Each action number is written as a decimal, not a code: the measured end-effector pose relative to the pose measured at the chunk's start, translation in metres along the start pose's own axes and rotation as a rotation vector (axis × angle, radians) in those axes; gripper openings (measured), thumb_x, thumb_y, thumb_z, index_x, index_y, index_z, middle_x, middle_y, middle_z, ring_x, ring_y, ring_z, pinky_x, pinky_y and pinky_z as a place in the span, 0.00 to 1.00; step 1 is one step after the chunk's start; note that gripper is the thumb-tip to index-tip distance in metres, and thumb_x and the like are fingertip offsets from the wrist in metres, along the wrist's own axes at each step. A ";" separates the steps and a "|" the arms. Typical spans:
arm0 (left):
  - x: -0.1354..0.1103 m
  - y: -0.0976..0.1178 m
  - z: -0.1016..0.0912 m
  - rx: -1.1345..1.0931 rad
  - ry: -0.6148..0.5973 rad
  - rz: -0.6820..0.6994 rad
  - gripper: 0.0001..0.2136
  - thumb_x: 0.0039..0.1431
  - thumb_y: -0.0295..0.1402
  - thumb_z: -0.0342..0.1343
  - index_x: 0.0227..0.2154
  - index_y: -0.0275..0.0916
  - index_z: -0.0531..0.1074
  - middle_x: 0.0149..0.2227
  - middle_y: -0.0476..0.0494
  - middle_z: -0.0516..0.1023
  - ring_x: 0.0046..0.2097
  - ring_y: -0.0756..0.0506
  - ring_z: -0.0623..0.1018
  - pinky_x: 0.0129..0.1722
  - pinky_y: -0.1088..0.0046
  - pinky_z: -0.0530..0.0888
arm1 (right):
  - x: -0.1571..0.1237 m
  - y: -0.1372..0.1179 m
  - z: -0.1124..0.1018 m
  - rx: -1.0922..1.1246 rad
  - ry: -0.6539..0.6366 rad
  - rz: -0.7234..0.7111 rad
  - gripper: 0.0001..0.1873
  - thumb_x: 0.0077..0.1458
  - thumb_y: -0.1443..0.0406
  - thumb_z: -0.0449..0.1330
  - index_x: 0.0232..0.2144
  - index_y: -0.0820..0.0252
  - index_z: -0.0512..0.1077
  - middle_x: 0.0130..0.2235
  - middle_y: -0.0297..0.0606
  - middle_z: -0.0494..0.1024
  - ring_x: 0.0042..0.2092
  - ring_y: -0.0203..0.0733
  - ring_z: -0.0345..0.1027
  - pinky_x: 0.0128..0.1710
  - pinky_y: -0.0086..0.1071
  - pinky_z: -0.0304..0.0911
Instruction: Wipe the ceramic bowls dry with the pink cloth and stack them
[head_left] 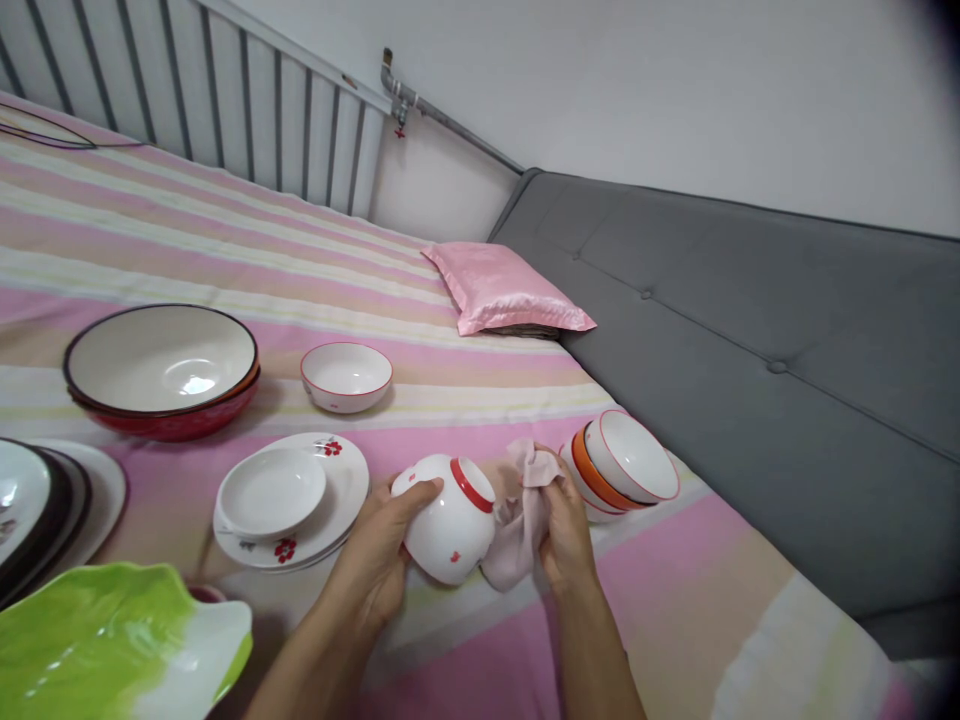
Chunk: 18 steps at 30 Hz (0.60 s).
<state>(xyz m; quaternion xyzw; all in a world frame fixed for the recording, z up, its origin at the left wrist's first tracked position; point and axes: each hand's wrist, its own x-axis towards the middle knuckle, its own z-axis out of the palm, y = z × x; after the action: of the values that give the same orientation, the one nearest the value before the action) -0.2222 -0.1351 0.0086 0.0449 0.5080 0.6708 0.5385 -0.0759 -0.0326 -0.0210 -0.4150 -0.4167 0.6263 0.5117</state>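
Observation:
My left hand (386,540) grips a white bowl (442,515) with small red marks and a red foot ring. The bowl is tipped on its side, its base turned toward the right. A pale pink cloth (517,535) is bunched in my right hand (566,530), hanging close beside the bowl's base. Just beyond that hand, a stack of bowls, white and orange (634,460), leans over on the bedspread.
Left of my hands are white plates (349,480) with red flowers, a small white dish (274,490) on them, and a leaf-shaped green dish (97,640). Farther back stand a shallow bowl (346,375) and large nested bowls (161,360). A pink pillow (510,285) lies by the grey headboard (720,330).

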 end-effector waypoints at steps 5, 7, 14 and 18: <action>0.000 0.001 0.000 -0.047 -0.015 -0.043 0.18 0.53 0.31 0.60 0.47 0.30 0.71 0.37 0.37 0.80 0.32 0.45 0.79 0.30 0.73 0.75 | 0.003 0.001 -0.008 -0.309 0.066 -0.254 0.17 0.46 0.58 0.62 0.40 0.57 0.76 0.46 0.40 0.76 0.47 0.46 0.68 0.44 0.35 0.64; 0.000 0.000 0.002 -0.064 -0.018 -0.058 0.17 0.53 0.33 0.60 0.45 0.31 0.73 0.33 0.37 0.81 0.31 0.43 0.79 0.30 0.72 0.75 | 0.002 -0.004 -0.013 -0.471 0.074 -0.389 0.14 0.48 0.59 0.61 0.37 0.58 0.77 0.52 0.42 0.72 0.54 0.48 0.63 0.50 0.37 0.60; 0.002 -0.010 0.006 0.010 -0.031 0.061 0.22 0.47 0.42 0.64 0.42 0.33 0.74 0.33 0.38 0.81 0.31 0.42 0.79 0.28 0.71 0.74 | -0.009 -0.026 -0.019 -0.686 0.116 -0.459 0.11 0.51 0.58 0.58 0.25 0.60 0.72 0.26 0.33 0.71 0.30 0.39 0.63 0.31 0.30 0.58; -0.001 -0.014 0.008 0.115 -0.049 0.101 0.24 0.44 0.46 0.65 0.41 0.33 0.74 0.37 0.37 0.80 0.31 0.44 0.78 0.28 0.71 0.73 | -0.006 -0.024 -0.024 -0.602 0.138 -0.287 0.13 0.51 0.57 0.57 0.32 0.60 0.74 0.29 0.34 0.74 0.33 0.41 0.65 0.32 0.30 0.60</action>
<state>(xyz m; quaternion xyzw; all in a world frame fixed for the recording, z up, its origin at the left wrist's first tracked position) -0.2073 -0.1317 0.0028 0.1176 0.5293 0.6655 0.5130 -0.0457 -0.0334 -0.0053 -0.5259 -0.6014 0.3674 0.4761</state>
